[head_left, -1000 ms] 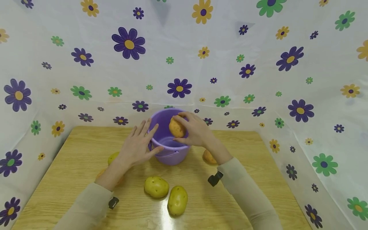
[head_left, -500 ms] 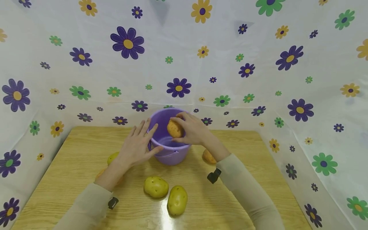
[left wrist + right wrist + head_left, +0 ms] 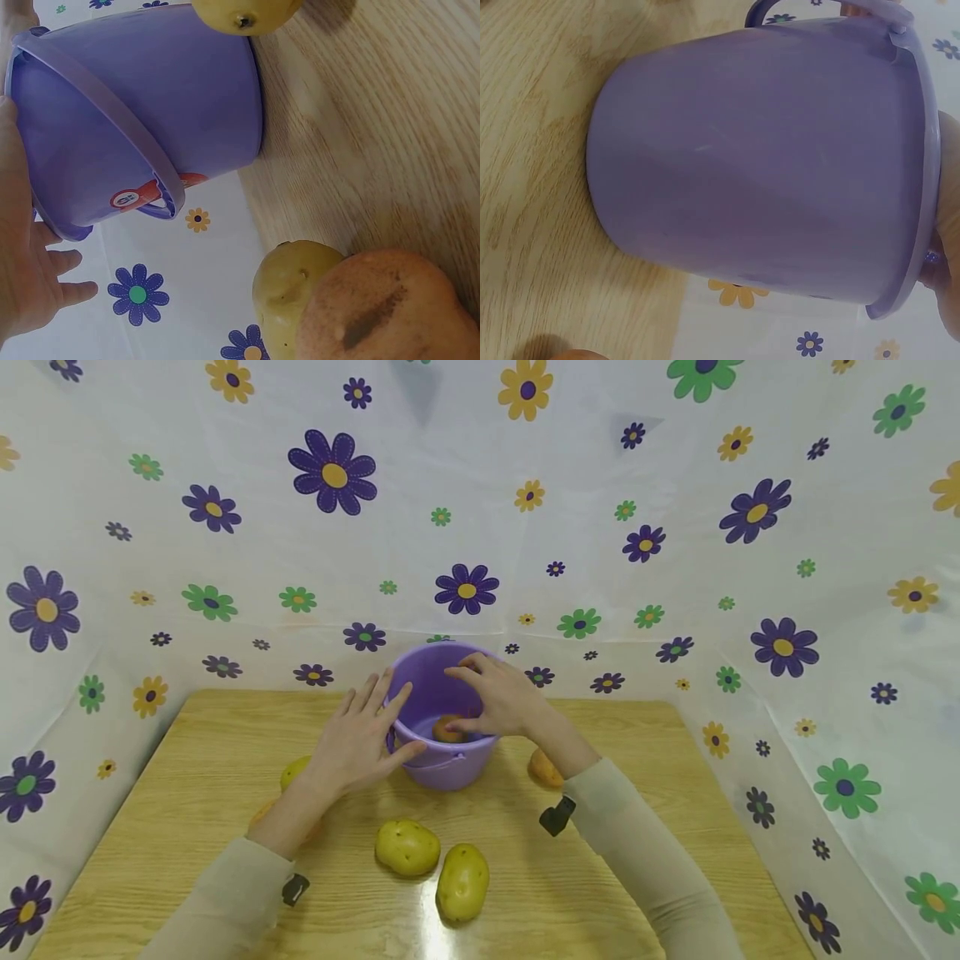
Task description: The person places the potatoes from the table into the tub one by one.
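A purple bucket [image 3: 446,774] stands upright on the wooden table, its handle hanging down on the outside. Inside, low near the bottom, lies a brown potato [image 3: 444,729], partly hidden by the near rim and the right thumb. My right hand [image 3: 506,697] is over the bucket's right rim, fingers spread and apart from the potato, holding nothing. With straight, spread fingers, my left hand [image 3: 358,735] rests at the left side of the rim. The left wrist view shows this hand along the edge, beside the bucket handle [image 3: 112,109].
Two yellow-green potatoes, one [image 3: 408,848] beside the other [image 3: 462,882], lie in front of the bucket. A brown potato [image 3: 545,769] sits right of it, under the right forearm. Near the left forearm are another yellow potato [image 3: 294,770] and a brown one [image 3: 386,311]. Flowered cloth [image 3: 480,510] surrounds the table.
My right hand held the brown potato just inside the bucket's mouth, moved slightly left, and let it go; the potato has dropped to the bottom. The left hand has stayed in place.
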